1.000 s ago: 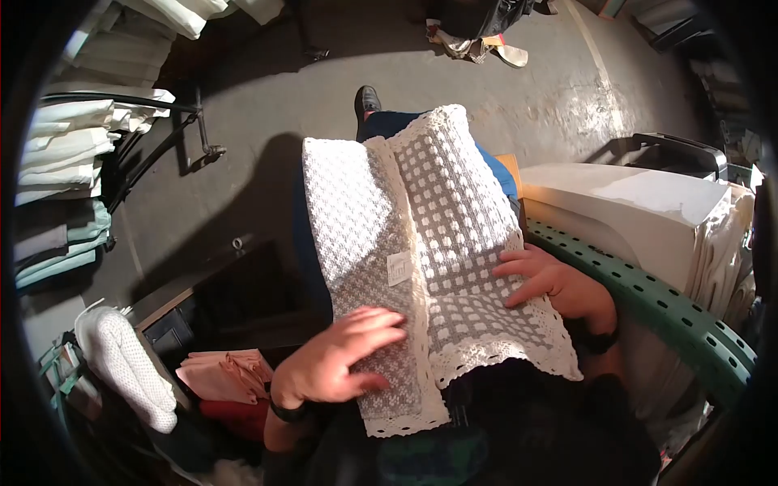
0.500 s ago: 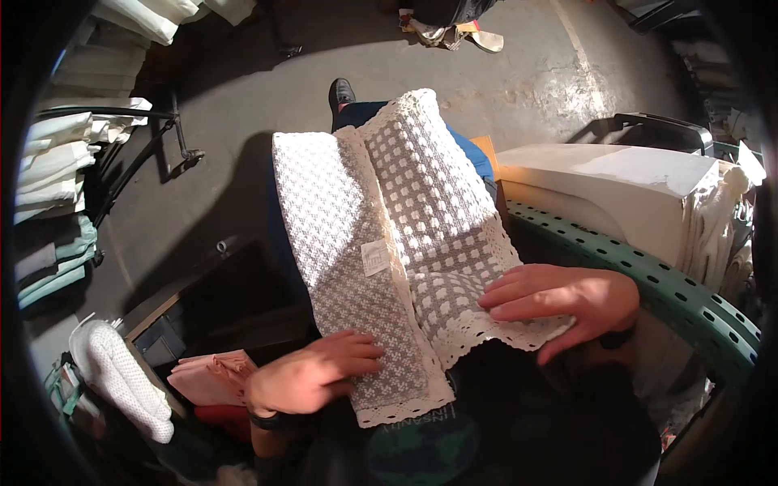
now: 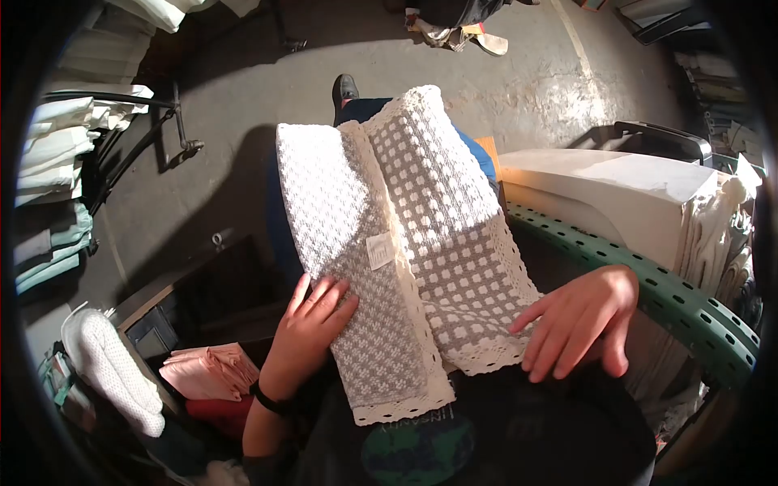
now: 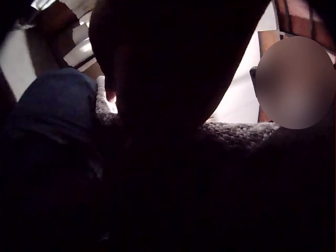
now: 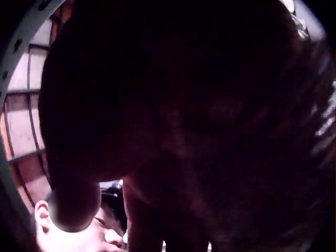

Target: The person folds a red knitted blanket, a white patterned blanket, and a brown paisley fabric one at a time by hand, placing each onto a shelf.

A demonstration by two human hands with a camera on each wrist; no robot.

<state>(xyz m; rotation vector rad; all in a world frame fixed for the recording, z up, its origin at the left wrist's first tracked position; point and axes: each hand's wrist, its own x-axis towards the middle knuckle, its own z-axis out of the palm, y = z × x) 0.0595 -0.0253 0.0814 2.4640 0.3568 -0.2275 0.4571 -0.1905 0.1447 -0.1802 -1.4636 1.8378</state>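
A grey-and-white woven cloth (image 3: 454, 267) with a cream lace border lies across the person's lap, its left part folded over lengthwise. A small white label (image 3: 378, 251) shows beside the lace strip down its middle. My left hand (image 3: 308, 332) rests on the cloth's left edge, fingers extended and slightly spread. At the near right corner is my right hand (image 3: 579, 324), fingers stretched downward over the lace edge and thumb apart. In the left wrist view the cloth (image 4: 241, 134) shows dimly behind the dark hand. The right wrist view is mostly filled by the shadowed hand.
Folded pale fabrics (image 3: 61, 154) hang on a dark rack at left. Pink folded cloth (image 3: 212, 371) and a white knitted roll (image 3: 113, 368) lie at lower left. A green perforated metal beam (image 3: 640, 271) runs along the right, beside a large white block-shaped item (image 3: 608, 174).
My left hand has moved forward to the cloth's left edge. My right hand has drawn back toward the near right corner, and the cloth's right near part lies flatter than half a second ago.
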